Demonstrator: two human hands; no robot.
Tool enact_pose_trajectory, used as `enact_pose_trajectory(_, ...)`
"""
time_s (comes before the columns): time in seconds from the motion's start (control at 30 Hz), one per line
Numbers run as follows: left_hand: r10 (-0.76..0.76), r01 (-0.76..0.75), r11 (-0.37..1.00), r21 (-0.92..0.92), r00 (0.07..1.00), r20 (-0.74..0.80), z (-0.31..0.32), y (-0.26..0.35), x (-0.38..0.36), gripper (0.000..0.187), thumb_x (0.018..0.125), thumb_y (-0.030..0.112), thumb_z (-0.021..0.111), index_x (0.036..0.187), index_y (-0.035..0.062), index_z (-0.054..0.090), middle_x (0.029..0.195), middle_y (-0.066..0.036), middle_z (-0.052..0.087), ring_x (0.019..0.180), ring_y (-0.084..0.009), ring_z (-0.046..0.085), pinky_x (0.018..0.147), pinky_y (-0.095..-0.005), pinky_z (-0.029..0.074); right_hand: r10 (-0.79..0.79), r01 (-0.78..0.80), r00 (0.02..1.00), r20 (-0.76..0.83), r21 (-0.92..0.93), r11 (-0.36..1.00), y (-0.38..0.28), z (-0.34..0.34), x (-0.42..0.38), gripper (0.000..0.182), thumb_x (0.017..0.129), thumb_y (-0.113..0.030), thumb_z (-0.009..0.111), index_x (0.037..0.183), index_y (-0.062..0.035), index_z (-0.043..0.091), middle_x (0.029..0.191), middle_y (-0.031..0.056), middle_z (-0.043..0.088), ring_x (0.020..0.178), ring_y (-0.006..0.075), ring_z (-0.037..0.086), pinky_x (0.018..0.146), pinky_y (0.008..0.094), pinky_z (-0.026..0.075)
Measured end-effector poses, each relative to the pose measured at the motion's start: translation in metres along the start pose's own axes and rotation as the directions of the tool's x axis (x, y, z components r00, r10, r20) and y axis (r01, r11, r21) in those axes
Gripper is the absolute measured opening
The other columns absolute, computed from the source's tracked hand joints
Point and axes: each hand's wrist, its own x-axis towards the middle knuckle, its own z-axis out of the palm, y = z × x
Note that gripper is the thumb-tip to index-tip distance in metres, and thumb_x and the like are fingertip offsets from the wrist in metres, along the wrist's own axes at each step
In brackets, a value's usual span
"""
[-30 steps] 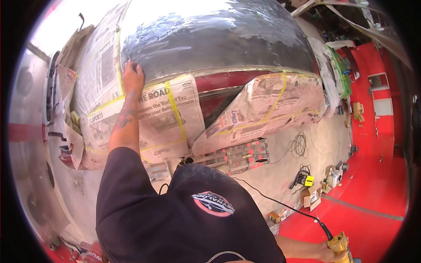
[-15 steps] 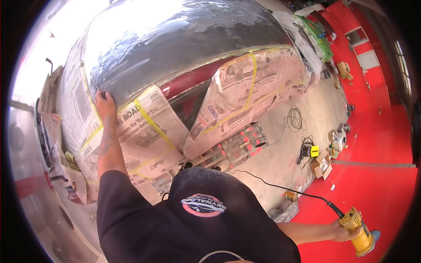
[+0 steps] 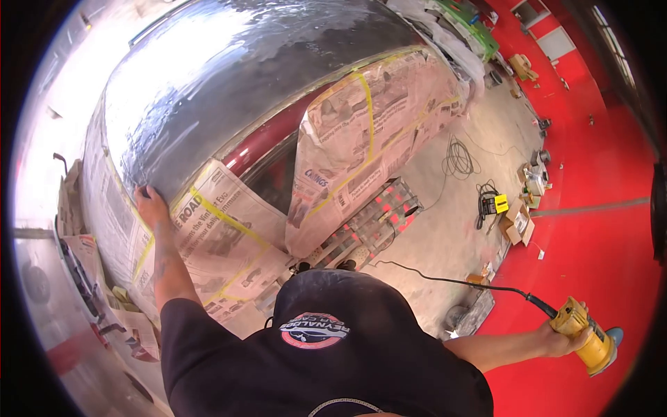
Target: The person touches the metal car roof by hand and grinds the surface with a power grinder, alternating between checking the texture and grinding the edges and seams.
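Observation:
My right hand [image 3: 558,340] is wrapped around a yellow electric sander [image 3: 582,332], held out to the right side. The sander has a round bluish pad [image 3: 615,336] facing away from me and a black cord [image 3: 458,281] running back toward my body. At the near left corner of a car roof [image 3: 278,83], my left hand [image 3: 151,207] rests on the edge with its fingers apart. The roof is dark grey, patchy and shiny. Newspaper [image 3: 222,215] held by yellow tape [image 3: 233,221] covers the car's side below it, leaving a maroon strip [image 3: 271,142] bare.
A speckled step platform [image 3: 379,219] stands beside the car. On the floor lie a coiled cable [image 3: 458,156], a black charger-like device with a yellow label [image 3: 500,203] and an open cardboard box [image 3: 517,221]. A red wall [image 3: 590,167] runs along the right.
The view has shifted, so the car sits further left and lower. My left hand stays at the roof edge. The sander is slightly further right and higher, still in my right hand.

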Motion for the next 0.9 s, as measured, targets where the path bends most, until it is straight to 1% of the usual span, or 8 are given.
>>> enact_pose_trajectory(0.07,-0.077,0.079,0.996,-0.03,0.994,0.075,-0.006,0.006,0.0,0.035,0.093,0.026,0.051,0.112,-0.0022,0.058,0.132,-0.022,0.053,0.122,-0.0358,0.049,0.101,-0.0407,0.038,-0.008,0.008,1.0,-0.021,-0.012,1.0,0.0,-0.001,0.0,0.057,0.085,-0.029,0.064,0.12,0.0092,0.042,0.105,0.0242,0.059,0.097,0.0327,0.062,0.087,0.043,0.052)
enact_pose_trajectory(0.4,0.032,-0.032,0.999,-0.012,0.999,0.005,-0.004,0.001,-0.001,0.034,0.092,0.029,0.054,0.111,0.0013,0.061,0.109,-0.019,0.064,0.101,-0.0355,0.06,0.089,-0.0405,0.045,0.033,-0.033,0.999,-0.037,-0.005,0.999,0.004,-0.007,0.003,0.055,0.085,-0.031,0.063,0.12,0.0085,0.045,0.105,0.0214,0.06,0.097,0.0321,0.062,0.084,0.0438,0.053)
enact_pose_trajectory(0.47,-0.042,0.047,0.997,-0.059,0.995,0.09,-0.009,0.006,-0.002,0.035,0.093,0.029,0.053,0.112,-0.0003,0.059,0.118,-0.019,0.061,0.107,-0.0359,0.058,0.093,-0.0417,0.043,0.025,-0.026,0.998,-0.05,-0.015,1.0,0.004,-0.005,0.001,0.055,0.086,-0.031,0.062,0.12,0.0082,0.044,0.105,0.0215,0.06,0.097,0.0318,0.062,0.083,0.0436,0.053)
enact_pose_trajectory(0.53,-0.028,0.029,1.0,-0.009,0.994,0.103,0.0,-0.009,0.003,0.042,0.094,0.03,0.051,0.122,-0.0003,0.056,0.126,-0.02,0.058,0.115,-0.0356,0.054,0.098,-0.0405,0.041,0.037,-0.038,0.997,-0.063,-0.014,0.999,0.004,-0.004,0.001,0.056,0.086,-0.031,0.062,0.122,0.0084,0.044,0.106,0.0218,0.06,0.097,0.0317,0.062,0.083,0.0435,0.054)
enact_pose_trajectory(0.6,0.101,-0.112,0.983,0.143,0.991,0.086,0.006,-0.019,0.005,0.048,0.096,0.031,0.047,0.131,-0.0003,0.052,0.136,-0.021,0.05,0.128,-0.0339,0.045,0.106,-0.0386,0.034,0.022,-0.023,0.998,-0.067,-0.021,1.0,0.006,-0.007,0.003,0.057,0.087,-0.031,0.062,0.122,0.0089,0.043,0.106,0.0221,0.059,0.097,0.0319,0.062,0.083,0.0434,0.054)
enact_pose_trajectory(0.73,0.098,-0.146,0.96,0.237,0.974,0.203,0.009,-0.021,0.011,0.057,0.098,0.038,0.04,0.139,-0.0004,0.042,0.148,-0.019,0.037,0.139,-0.03,0.031,0.113,-0.0394,0.024,-0.008,0.005,0.997,-0.08,-0.038,0.999,0.007,-0.006,0.004,0.059,0.086,-0.031,0.062,0.123,0.0106,0.042,0.107,0.0237,0.059,0.098,0.0334,0.062,0.085,0.0436,0.053)
enact_pose_trajectory(0.8,0.033,-0.161,0.882,0.444,0.959,0.282,0.01,-0.013,0.011,0.066,0.098,0.047,0.032,0.145,0.0004,0.032,0.154,-0.016,0.026,0.143,-0.0276,0.023,0.116,-0.043,0.018,0.01,-0.01,0.999,-0.037,0.01,1.0,0.011,-0.019,0.015,0.059,0.086,-0.03,0.063,0.123,0.0114,0.042,0.107,0.0247,0.058,0.098,0.0341,0.062,0.086,0.0441,0.052)
enact_pose_trajectory(0.9,-0.085,-0.098,0.875,0.474,0.933,0.35,-0.004,0.015,0.006,0.075,0.097,0.053,0.029,0.148,-0.0016,0.021,0.156,-0.017,0.019,0.144,-0.0299,0.017,0.116,-0.0453,0.015,0.026,-0.028,0.999,0.023,0.054,0.998,0.019,-0.031,0.026,0.06,0.086,-0.029,0.063,0.123,0.0129,0.041,0.108,0.0263,0.058,0.099,0.0347,0.061,0.089,0.0449,0.051)
